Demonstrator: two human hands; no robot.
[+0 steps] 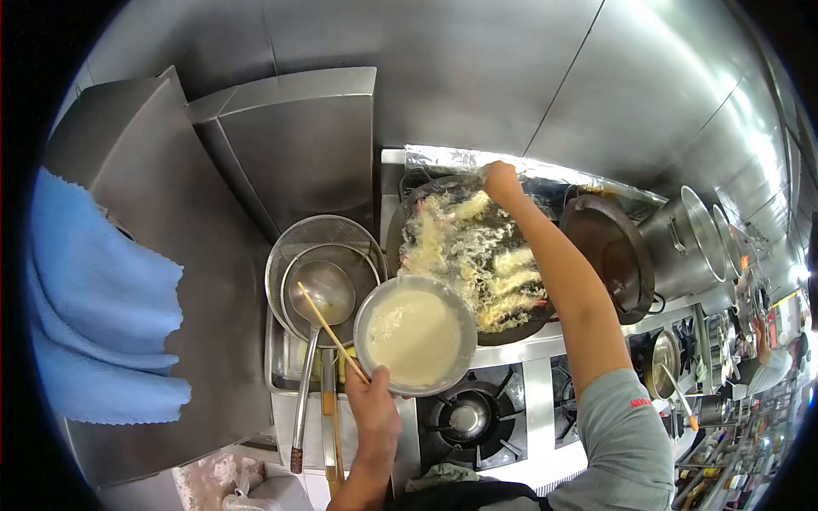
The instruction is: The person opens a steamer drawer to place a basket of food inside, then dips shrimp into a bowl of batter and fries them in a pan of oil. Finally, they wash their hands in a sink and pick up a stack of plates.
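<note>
My left hand [375,417] grips the near rim of a metal bowl [469,345] of pale batter [413,336]. Chopsticks [332,332] are held in the same hand and slant up to the left. The bowl hangs at the near left side of a wide wok [396,237], where long battered pieces [517,281] with some reddish ends fry in bubbling oil among loose crumbs. Over the far side of the wok, my right hand [503,180] is closed; whatever its fingers hold is hidden.
Left of the bowl, a ladle [322,294] lies in strainers [285,247] over a metal tray [281,370]. A burner [469,415] sits in front. Rightward stand a dark wok [596,247] and tall pots [682,243]. A blue cloth [102,298] hangs at left. Another person [771,370] is far right.
</note>
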